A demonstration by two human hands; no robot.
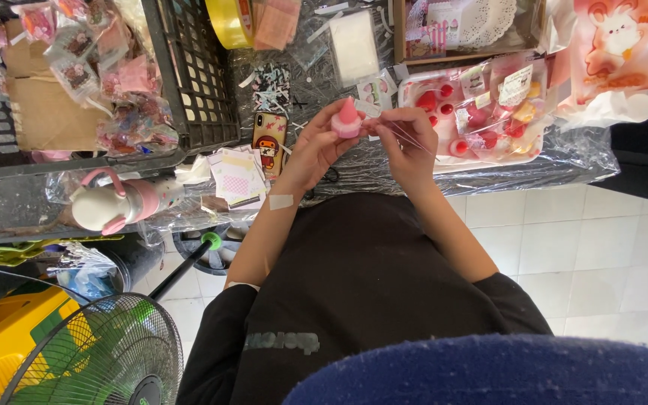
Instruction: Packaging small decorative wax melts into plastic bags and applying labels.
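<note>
While both hands meet above the table's edge, a small pink cone-topped toy [348, 120] is held up for wrapping.

The left hand [316, 146] is closed round the toy from below and behind, fingers curled on its base; the right hand [408, 142] sits just beside it, fingertips pinched on what looks like a clear plastic sleeve [406, 133] touching the toy's right side. The toy is raised clear of the plastic-covered table [384, 169], between the two hands, above a phone [269, 142] and a stack of printed cards [234, 178]. The risk, as judged here: the thin film could slip or crease if the pinch loosens, and the toy could drop onto the cluttered table or the tiled floor [601, 247] beyond its edge.
</note>
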